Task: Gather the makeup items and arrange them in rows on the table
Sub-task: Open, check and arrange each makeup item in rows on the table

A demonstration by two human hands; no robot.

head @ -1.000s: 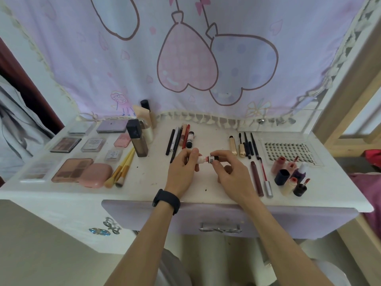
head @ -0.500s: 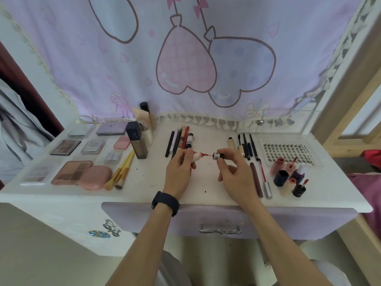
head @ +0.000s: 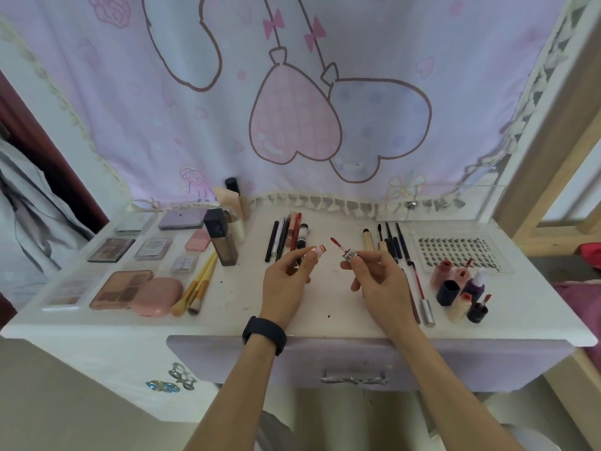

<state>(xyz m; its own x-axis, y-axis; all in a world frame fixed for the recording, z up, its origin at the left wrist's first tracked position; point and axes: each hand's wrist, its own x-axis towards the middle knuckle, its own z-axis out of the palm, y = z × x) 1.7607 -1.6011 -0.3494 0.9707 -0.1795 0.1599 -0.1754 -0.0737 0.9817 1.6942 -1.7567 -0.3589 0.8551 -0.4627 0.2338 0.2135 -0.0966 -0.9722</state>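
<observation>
the clear lash tray [head: 461,252], beyond the right hand [head: 383,284] and off to its right, reads "xoyo" along its right edge. the black print on the applicator cap [head: 349,254] that hand pinches is too small to read.

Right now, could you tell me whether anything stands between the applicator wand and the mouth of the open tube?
Nothing visible does. The left hand holds the tube, the right hand holds the wand by its cap, and only an open gap above the table separates them.
</observation>
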